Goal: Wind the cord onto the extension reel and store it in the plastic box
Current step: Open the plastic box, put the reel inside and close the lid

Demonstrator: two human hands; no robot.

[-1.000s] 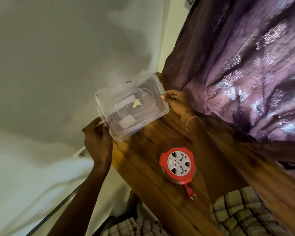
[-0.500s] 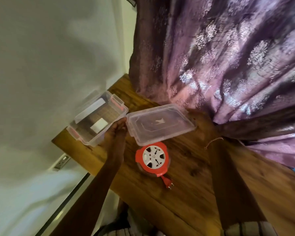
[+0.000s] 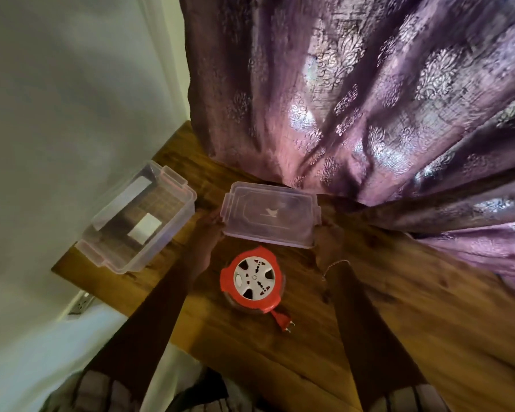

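The clear plastic box (image 3: 164, 239) stands open at the table's left corner, with white labels showing through its floor. Its clear lid (image 3: 269, 215) is off and lies to the right, just beyond the reel. My left hand (image 3: 210, 230) grips the lid's left edge and my right hand (image 3: 329, 237) grips its right edge; the fingers are partly hidden under the lid. The red extension reel (image 3: 254, 279) with a white socket face sits on the table between my forearms. Its cord is wound in and the red plug (image 3: 283, 321) sticks out at the lower right.
The wooden table (image 3: 414, 328) meets a white wall on the left. A purple patterned curtain (image 3: 369, 99) hangs over the table's far side, right behind the lid. A wall socket (image 3: 81, 304) sits below the table's left edge.
The lid has come off the box and moved right, held in both hands. My left hand has shifted from the box's side to the lid's left edge. The view has swung.
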